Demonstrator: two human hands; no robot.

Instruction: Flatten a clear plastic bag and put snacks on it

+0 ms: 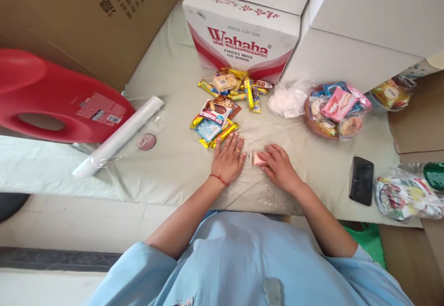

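The left hand [228, 160] lies palm down on the pale-covered tabletop [180, 167], its grip loose and its fingers slightly apart. The fingertips are at the near edge of a pile of wrapped snacks [211, 123]; whether they touch it, I cannot tell. This hand wears a ring and a red string bracelet. The right hand [280, 166] is just beside it, palm down, with its fingers over the right end of a small pink packet [257, 159]. The packet lies on the tabletop in the gap between the two hands; whether the right grip is clamped on it or only rests on it, I cannot tell.

Beyond the first pile is a second heap of small snacks [249, 95], mostly in yellow wrappers, in front of a red and white Wahaha carton [239, 49]. To its right are a crumpled white plastic bag [289, 100] and a brown bowl [314, 128] filled with packaged snacks. Nearer, a black phone [361, 181] lies beside a printed plastic bag [404, 198]. On the left, a white roll [118, 137] lies slantwise between a large red jug [65, 88] and a small round disc [146, 141].
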